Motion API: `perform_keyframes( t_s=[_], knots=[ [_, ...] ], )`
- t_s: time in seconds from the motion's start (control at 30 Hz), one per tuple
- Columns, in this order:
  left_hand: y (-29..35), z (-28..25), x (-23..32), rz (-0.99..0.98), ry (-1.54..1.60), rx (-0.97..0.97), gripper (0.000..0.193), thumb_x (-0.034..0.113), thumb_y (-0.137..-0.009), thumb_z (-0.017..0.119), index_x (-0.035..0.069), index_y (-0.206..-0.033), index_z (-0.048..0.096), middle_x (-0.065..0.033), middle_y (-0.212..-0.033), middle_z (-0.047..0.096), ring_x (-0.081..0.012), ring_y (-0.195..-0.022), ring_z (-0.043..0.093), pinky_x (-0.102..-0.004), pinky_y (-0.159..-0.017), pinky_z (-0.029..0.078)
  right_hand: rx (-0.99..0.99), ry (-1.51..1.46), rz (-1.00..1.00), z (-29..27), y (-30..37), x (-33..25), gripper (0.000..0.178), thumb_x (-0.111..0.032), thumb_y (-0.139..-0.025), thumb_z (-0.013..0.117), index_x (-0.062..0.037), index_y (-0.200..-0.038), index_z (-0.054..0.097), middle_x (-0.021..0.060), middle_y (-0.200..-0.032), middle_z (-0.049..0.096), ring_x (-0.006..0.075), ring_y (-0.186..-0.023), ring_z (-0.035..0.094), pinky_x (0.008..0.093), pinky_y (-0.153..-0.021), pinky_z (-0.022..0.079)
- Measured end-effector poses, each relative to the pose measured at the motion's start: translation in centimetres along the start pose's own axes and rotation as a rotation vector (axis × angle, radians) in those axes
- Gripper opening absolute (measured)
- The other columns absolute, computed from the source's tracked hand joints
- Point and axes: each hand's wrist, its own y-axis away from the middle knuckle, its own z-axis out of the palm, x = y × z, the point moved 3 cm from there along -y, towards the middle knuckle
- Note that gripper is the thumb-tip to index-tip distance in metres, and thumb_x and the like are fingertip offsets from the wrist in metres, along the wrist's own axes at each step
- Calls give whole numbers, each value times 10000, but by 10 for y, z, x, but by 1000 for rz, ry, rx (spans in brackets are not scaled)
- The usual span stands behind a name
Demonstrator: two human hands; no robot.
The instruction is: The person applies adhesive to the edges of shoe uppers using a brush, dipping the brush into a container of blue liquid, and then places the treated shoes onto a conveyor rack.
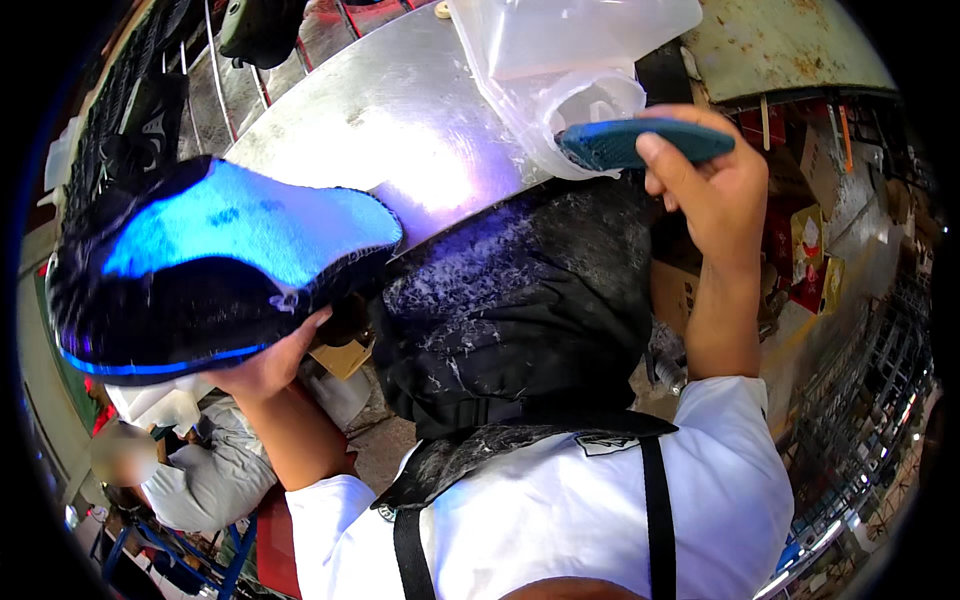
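Observation:
My left hand (268, 366) grips a black shoe (190, 315) from below. The shoe lies on its side, its pale underside turned up and glowing blue under the light, with a bright blue line along the lower edge. Pinched between the thumb and fingers of my right hand (705, 185) is a flat, oblong teal piece (650, 145) with a textured surface; I cannot make out its exact kind. Its left end is over the near rim of a translucent plastic container (545, 150), and whether it touches is unclear. The container stands on a shiny metal tabletop (350, 105).
A black apron (510, 300) with whitish smears covers my lap. Dark shoes (262, 30) sit on a wire rack at the upper left. Another person in grey (205, 475) sits at the lower left. Boxes (805, 250) are at right, below a rusty panel (790, 45).

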Motion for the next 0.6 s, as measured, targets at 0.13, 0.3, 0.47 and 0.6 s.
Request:
perform_keyframes(
  t_s=[0.13, 0.3, 0.47, 0.6],
  knots=[
    [10, -8, 3, -142, -51, -180, 884, 34, -616, 943, -63, -1347, 455, -152, -1293, 564, -255, -1083, 586, -382, -955, 501, -180, 121, -215, -5, -21, 3, 242, -55, -887, 751, 6, -1118, 714, 36, -888, 701, 83, -766, 617, 223, -679, 488],
    [-6, -6, 4, -308, 194, 6, 827, -67, -609, 897, -54, -1320, 476, -136, -1225, 579, -241, -1048, 596, -377, -949, 511, -297, 28, 6, -22, -28, 8, 211, -73, -903, 732, 43, -1077, 701, 74, -868, 714, 103, -713, 668, 226, -616, 540],
    [-52, 13, 22, -198, 295, -102, 1270, 245, -594, 905, -43, -1585, 164, -204, -1480, 446, -284, -1308, 500, -379, -1123, 370, -171, -378, 391, -25, -23, 23, 171, -141, -920, 704, 15, -988, 690, 72, -798, 708, 116, -635, 681, 238, -511, 560],
    [-58, 36, 33, -492, 616, -267, 1206, 294, -585, 843, -63, -1564, 237, -211, -1513, 442, -283, -1360, 492, -353, -1160, 319, -179, -576, 520, -9, 5, 29, 167, -134, -907, 674, 22, -958, 647, 115, -761, 693, 151, -560, 667, 279, -396, 531]
  ],
)
